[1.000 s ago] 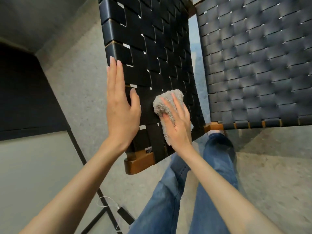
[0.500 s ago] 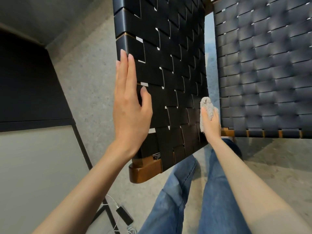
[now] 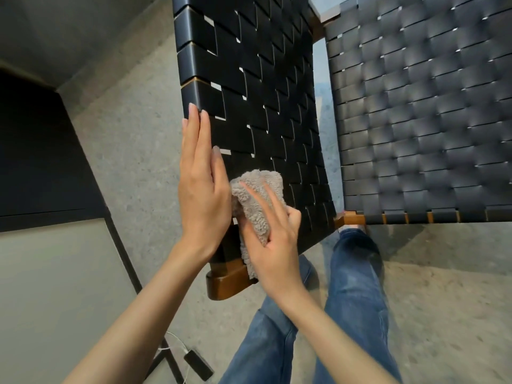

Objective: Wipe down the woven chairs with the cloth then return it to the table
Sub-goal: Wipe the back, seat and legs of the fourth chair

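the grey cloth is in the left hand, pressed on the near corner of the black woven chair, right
No: the right hand holds the grey cloth, not the left. The head view shows it pressed on the near corner of the black woven chair, the left hand flat beside it.

Your cloth (image 3: 257,200) is nubby grey terry. Under it, the woven chair (image 3: 263,92) has smooth black straps with a faint sheen. Below the cloth, the wooden frame corner (image 3: 227,284) is glossy brown and the floor (image 3: 124,139) is matt and speckled.
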Tool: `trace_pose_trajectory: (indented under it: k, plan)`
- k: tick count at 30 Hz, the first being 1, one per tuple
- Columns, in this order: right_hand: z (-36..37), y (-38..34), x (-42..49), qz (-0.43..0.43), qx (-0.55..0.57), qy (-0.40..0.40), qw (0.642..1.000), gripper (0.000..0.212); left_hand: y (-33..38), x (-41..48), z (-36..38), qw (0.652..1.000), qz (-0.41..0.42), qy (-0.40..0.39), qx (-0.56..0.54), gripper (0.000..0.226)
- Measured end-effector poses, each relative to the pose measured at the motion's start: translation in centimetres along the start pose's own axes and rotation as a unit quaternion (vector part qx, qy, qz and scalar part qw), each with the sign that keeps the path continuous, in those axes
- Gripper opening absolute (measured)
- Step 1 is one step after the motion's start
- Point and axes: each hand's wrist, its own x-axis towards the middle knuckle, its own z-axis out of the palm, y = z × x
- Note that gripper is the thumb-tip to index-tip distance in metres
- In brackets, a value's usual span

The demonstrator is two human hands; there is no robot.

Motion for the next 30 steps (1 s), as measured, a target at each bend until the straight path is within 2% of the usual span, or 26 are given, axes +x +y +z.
trace_pose_trajectory:
  k: [2, 5, 8, 12, 16, 20, 23, 25, 30]
  plan:
    - [-0.2, 1.1, 0.4, -0.008, -0.010, 0.023, 1.000, 0.056, 0.0, 0.0, 0.0, 1.000, 0.006, -0.002, 0.009, 0.050]
    - [-0.6, 4.3, 1.9, 0.026, -0.005, 0.055, 0.998, 0.056, -0.1, -0.1, 0.2, 0.999, 0.010, -0.005, 0.034, 0.053]
    - [-1.4, 9.7, 3.7, 0.134, -0.014, 0.069, 0.988, 0.051, 0.0, 0.0, 0.3, 0.998, 0.004, -0.002, 0.055, 0.054]
    - [-3.5, 17.3, 6.5, 0.300, -0.102, 0.077, 0.945, 0.049, 0.1, 0.0, 0.3, 0.998, 0.003, -0.006, 0.066, 0.056]
    - [-4.6, 21.2, 8.8, 0.358, -0.125, 0.071, 0.923, 0.044, 0.1, 0.0, 0.4, 0.999, -0.004, -0.007, 0.053, 0.056]
    - [-5.1, 22.1, 10.2, 0.405, -0.097, 0.065, 0.907, 0.047, -0.1, 0.0, 0.4, 0.999, -0.007, -0.006, 0.034, 0.055]
    - [-5.2, 20.6, 10.3, 0.405, -0.098, 0.085, 0.905, 0.044, 0.0, -0.1, 0.4, 1.000, -0.008, -0.003, 0.030, 0.054]
    - [-4.7, 18.2, 9.6, 0.375, -0.061, 0.098, 0.920, 0.041, 0.0, -0.1, 0.4, 1.000, -0.008, 0.000, 0.028, 0.053]
    - [-1.8, 8.6, 5.8, 0.216, -0.022, 0.074, 0.973, 0.032, 0.2, -0.1, -0.1, 0.998, -0.030, -0.008, -0.054, 0.048]
